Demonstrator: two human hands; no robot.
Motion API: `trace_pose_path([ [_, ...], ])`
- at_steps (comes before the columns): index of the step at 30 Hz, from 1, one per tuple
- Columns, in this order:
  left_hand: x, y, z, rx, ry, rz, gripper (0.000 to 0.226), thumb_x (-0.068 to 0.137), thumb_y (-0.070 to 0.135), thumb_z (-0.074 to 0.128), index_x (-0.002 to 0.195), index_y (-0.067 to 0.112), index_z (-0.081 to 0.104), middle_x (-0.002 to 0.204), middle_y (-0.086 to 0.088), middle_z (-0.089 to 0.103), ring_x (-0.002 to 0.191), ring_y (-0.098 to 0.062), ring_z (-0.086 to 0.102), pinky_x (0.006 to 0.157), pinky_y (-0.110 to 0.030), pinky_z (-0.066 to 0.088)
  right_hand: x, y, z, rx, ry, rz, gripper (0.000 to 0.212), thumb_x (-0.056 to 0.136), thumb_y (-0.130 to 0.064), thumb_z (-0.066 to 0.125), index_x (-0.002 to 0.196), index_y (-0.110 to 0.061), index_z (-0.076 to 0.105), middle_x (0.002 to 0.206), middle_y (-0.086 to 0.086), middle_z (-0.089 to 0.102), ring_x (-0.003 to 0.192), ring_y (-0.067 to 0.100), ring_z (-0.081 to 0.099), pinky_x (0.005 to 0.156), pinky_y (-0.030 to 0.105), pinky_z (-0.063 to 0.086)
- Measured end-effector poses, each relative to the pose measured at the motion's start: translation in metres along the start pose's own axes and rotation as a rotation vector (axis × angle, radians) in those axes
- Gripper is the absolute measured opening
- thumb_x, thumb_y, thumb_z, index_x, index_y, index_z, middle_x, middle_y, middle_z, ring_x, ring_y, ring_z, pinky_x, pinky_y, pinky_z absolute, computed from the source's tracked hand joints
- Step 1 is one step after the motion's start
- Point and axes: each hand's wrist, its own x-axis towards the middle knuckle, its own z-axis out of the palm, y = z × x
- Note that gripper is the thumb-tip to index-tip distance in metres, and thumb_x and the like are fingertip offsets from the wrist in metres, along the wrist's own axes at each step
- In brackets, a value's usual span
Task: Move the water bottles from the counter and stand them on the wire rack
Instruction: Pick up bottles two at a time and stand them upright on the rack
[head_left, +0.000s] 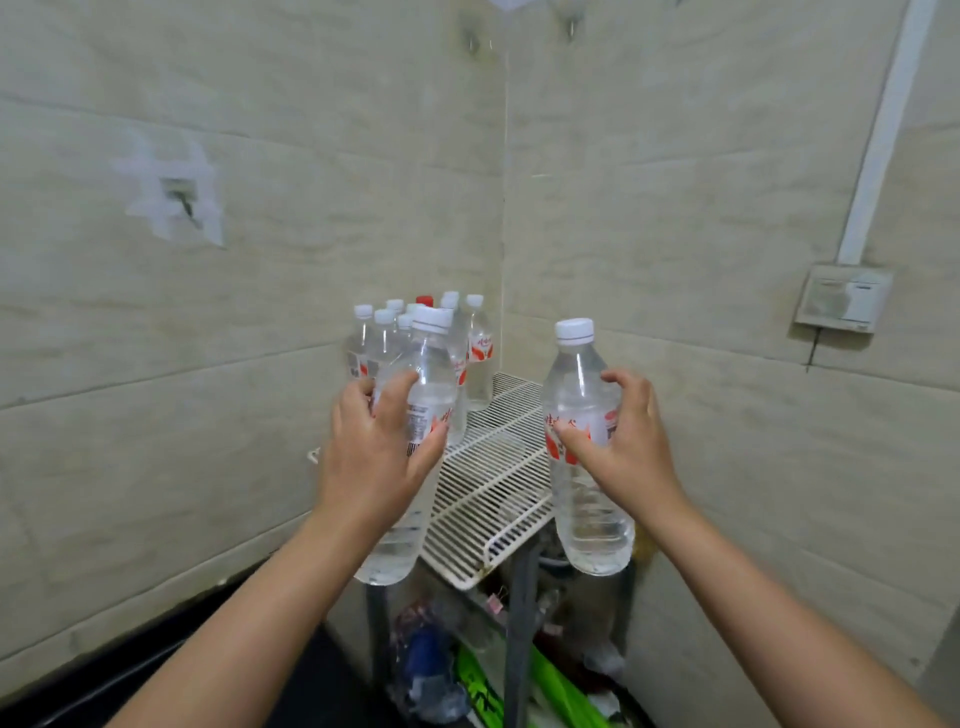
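My left hand (376, 447) grips a clear water bottle (423, 364) with a white cap and a red-and-white label, held upright above the rack's left front edge. In my right hand (626, 441) is a second such bottle (587, 499), upright, in front of the rack's right side. The white wire rack (493, 493) stands in the room corner on grey legs. Several more bottles (475, 353) stand upright at its back left corner, one with a red cap (425, 300).
Tiled walls close in the rack on the left and right. A wall socket (844, 299) hangs at the right under a white conduit. Beneath the rack lie plastic bags and green items (550, 680). A dark counter edge (156, 654) runs at the lower left.
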Motion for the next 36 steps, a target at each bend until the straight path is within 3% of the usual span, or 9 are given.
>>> trace_pose_path([
  [7,0.049,0.035,0.096,0.171,0.04,-0.064,0.049,0.075,0.051,0.04,0.114,0.022,0.033,0.09,-0.028,0.055,0.076,-0.038,0.055,0.058,-0.029,0.035,0.096,0.082,-0.002,0.09,-0.118,-0.105,0.061,0.076,-0.025,0.071,0.125,-0.011,0.038,0.129,0.009,0.043,0.086,0.014,0.045,0.075,0.029,0.039],
  [11,0.072,0.058,0.144,0.202,0.033,-0.161,0.054,0.079,0.032,0.068,0.114,0.026,0.028,0.099,-0.028,0.053,0.082,-0.033,0.052,0.063,-0.031,0.036,0.139,0.124,-0.002,0.079,-0.239,-0.188,0.06,0.077,-0.027,0.07,0.126,-0.013,0.037,0.128,0.009,0.043,0.086,0.012,0.044,0.075,0.024,0.034],
  [16,0.09,0.072,0.192,0.206,0.006,-0.27,0.055,0.083,0.03,0.065,0.13,0.02,0.037,0.11,-0.022,0.05,0.092,-0.027,0.046,0.071,-0.029,0.033,0.179,0.163,0.013,0.147,-0.268,-0.207,0.06,0.077,-0.026,0.07,0.125,-0.011,0.038,0.126,0.01,0.044,0.083,0.013,0.044,0.074,0.024,0.034],
  [18,0.094,0.069,0.208,0.205,0.007,-0.278,0.053,0.084,0.033,0.063,0.125,0.029,0.029,0.111,-0.02,0.05,0.094,-0.025,0.045,0.073,-0.027,0.034,0.19,0.174,0.023,0.174,-0.274,-0.201,0.059,0.077,-0.025,0.071,0.124,-0.01,0.039,0.125,0.011,0.045,0.082,0.014,0.044,0.072,0.024,0.034],
  [23,0.114,0.055,0.251,0.218,0.031,-0.275,0.054,0.083,0.029,0.066,0.113,0.03,0.02,0.109,-0.025,0.051,0.096,-0.034,0.05,0.07,-0.029,0.034,0.211,0.198,0.051,0.208,-0.308,-0.164,0.06,0.075,-0.024,0.072,0.123,-0.01,0.04,0.124,0.012,0.046,0.083,0.015,0.047,0.072,0.026,0.037],
  [27,0.133,0.045,0.288,0.155,0.05,-0.278,0.058,0.077,0.021,0.073,0.111,0.024,0.026,0.102,-0.032,0.052,0.087,-0.04,0.055,0.065,-0.033,0.043,0.231,0.214,0.078,0.179,-0.317,-0.12,0.06,0.075,-0.027,0.072,0.123,-0.012,0.039,0.126,0.012,0.045,0.092,0.024,0.054,0.076,0.032,0.043],
  [31,0.147,0.03,0.309,0.091,0.076,-0.326,0.056,0.083,0.019,0.067,0.109,0.03,0.019,0.123,-0.035,0.042,0.108,-0.044,0.046,0.086,-0.048,0.046,0.253,0.22,0.105,0.173,-0.346,-0.087,0.062,0.075,-0.026,0.073,0.123,-0.01,0.039,0.128,0.013,0.045,0.103,0.029,0.054,0.08,0.034,0.043],
  [36,0.146,0.009,0.324,0.062,0.117,-0.436,0.061,0.086,0.011,0.062,0.111,0.034,0.011,0.137,-0.028,0.024,0.123,-0.035,0.033,0.093,-0.029,0.031,0.27,0.222,0.137,0.266,-0.377,-0.081,0.062,0.075,-0.02,0.073,0.123,-0.006,0.037,0.129,0.015,0.044,0.103,0.029,0.053,0.077,0.028,0.038],
])
